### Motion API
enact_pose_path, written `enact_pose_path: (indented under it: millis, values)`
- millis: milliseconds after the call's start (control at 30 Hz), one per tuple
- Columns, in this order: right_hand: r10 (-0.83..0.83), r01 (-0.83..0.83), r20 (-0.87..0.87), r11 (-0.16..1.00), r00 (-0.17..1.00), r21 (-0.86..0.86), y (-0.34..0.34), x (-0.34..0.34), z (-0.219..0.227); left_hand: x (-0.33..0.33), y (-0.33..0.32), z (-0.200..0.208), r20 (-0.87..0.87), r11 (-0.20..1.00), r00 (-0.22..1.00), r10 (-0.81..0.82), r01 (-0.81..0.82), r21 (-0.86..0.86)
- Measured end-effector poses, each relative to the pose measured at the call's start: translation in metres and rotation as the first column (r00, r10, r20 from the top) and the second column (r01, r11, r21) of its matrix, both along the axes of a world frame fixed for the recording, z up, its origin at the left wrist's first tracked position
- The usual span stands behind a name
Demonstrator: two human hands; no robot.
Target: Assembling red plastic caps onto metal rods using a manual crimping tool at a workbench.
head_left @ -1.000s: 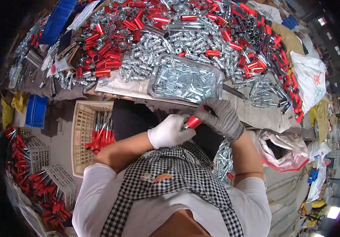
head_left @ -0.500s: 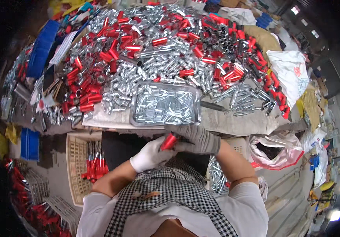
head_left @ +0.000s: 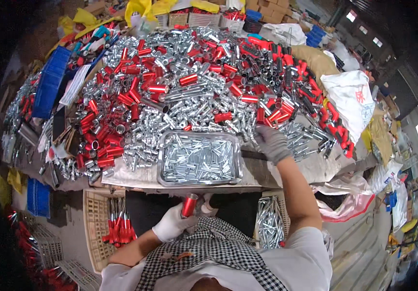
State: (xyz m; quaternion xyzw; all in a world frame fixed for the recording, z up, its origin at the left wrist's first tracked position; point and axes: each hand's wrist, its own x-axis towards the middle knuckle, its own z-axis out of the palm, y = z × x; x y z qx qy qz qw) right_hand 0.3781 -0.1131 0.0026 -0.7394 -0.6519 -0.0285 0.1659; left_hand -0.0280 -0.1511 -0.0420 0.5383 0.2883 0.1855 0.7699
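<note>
My left hand [head_left: 174,224], in a white glove, is closed round a red metal tube [head_left: 188,205] held upright in front of my apron, its open end up. My right hand [head_left: 273,145], in a grey glove, reaches out to the near right part of the pile. Its fingers stretch down among small silver metal pieces [head_left: 250,138], and the fingertips are partly hidden there. Left of that hand, a clear tray [head_left: 159,167] of short silver pins stands at the table's front edge.
Red tubes [head_left: 188,79] and silver fittings heap over the table, with red-and-black handles [head_left: 333,114] at right. Below are a crate [head_left: 92,213] with red-handled tools and a bin of silver rods [head_left: 270,223]. A blue bin [head_left: 51,82] stands left, a white sack [head_left: 350,97] right.
My right hand has left the red tube and moved forward and right to the pile. My left hand keeps the tube, now upright and lower. The view has tilted up.
</note>
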Motion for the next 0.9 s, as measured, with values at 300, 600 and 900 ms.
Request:
enact_pose_path:
  millis: [300, 600, 900]
  values:
    - [0.601, -0.697, -0.458, 0.714, 0.655, -0.061, -0.074, -0.143, 0.051, 0.022, 0.026, 0.046, -0.226, 0.516, 0.972, 0.067, 0.161, 0.842]
    - [0.694, -0.695, -0.236, 0.713, 0.681, 0.093, -0.076, -0.155, 0.039, 0.023, 0.037, 0.044, -0.215, 0.393, 0.969, 0.124, 0.151, 0.907]
    - [0.496, -0.702, -0.512, 0.608, 0.701, -0.372, -0.028, -0.105, 0.102, 0.041, 0.071, 0.067, -0.203, 0.413, 0.965, 0.168, 0.118, 0.903]
